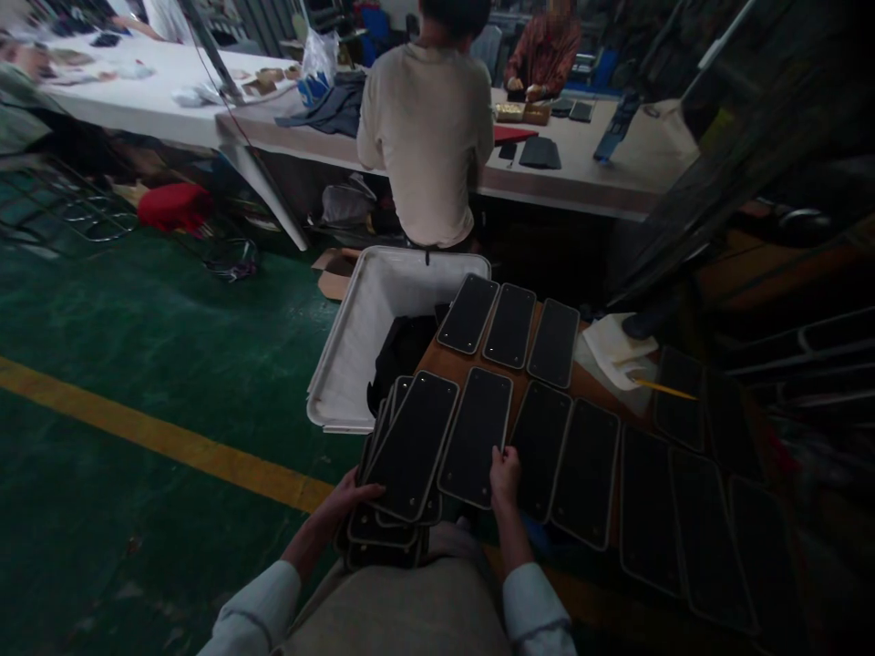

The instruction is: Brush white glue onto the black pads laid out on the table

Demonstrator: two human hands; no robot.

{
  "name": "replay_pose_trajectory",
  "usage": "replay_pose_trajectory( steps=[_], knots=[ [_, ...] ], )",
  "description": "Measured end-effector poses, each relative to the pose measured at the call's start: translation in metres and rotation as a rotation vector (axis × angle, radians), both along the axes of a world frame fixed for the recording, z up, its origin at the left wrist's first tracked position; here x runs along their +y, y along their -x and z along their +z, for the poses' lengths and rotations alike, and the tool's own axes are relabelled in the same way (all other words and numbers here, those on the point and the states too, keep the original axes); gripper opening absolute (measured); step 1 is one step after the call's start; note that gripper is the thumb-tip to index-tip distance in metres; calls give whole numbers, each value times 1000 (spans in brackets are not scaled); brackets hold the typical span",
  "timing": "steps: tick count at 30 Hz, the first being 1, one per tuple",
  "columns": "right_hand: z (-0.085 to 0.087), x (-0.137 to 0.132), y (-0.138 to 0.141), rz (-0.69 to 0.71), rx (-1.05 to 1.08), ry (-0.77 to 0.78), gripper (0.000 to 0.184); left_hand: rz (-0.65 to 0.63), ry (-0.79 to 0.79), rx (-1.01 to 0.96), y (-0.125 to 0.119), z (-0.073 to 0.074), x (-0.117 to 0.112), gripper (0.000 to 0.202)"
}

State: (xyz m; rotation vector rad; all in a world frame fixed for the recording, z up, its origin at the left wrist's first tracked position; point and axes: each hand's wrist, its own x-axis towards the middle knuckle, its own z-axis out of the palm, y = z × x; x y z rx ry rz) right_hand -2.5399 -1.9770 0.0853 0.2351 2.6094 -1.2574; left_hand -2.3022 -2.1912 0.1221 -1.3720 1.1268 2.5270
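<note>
Black rectangular panels with rounded corners, pale edges and small rivets at the corners lie in rows before me. My left hand point(350, 497) grips the lower left edge of a tilted panel point(416, 446), its thumb on top and its other fingers hidden. That panel rests over a fanned stack of similar panels point(383, 533) against my lap. My right hand point(504, 474) pinches the lower right edge of the neighbouring panel point(477, 437). Right of it lies another panel point(542, 448), close to my knuckles.
More panels point(586, 469) cover the brown tabletop point(441, 361). A white bin point(342, 364) holding dark material stands beyond at the left. A machine base point(619, 351) with a yellow strip is at the right. Ahead, a person point(430, 137) works at a long table point(649, 150).
</note>
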Motion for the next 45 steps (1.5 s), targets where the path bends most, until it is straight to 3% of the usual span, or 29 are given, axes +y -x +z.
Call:
replay_pose_trajectory(
  steps=[7, 15, 21, 25, 28, 32, 37, 45],
  knots=[
    [-2, -9, -3, -28, 127, -176, 21, -27, 29, -78, -13, -2, -29, 65],
    [-1, -16, -2, -35, 214, -228, 27, -74, 34, -46, -19, -23, -41, 65],
    [20, -19, -9, 19, 276, -252, 37, -54, 13, -29, -15, -16, -45, 62],
    [26, -49, -23, 133, 140, -98, 44, -55, 34, -4, -14, -11, -47, 62],
    [13, -89, -45, 259, -60, 47, 43, -60, 36, 35, -14, -11, -47, 63],
    [-3, -124, -69, 281, -120, 88, 34, -64, 24, 85, -13, -7, -47, 66],
    [-9, -119, -74, 250, -144, 157, 29, -46, -6, 64, -9, -4, -48, 64],
    [-15, -108, -73, 211, -291, 349, 47, -33, -99, -19, 3, -11, -51, 63]
  ],
)
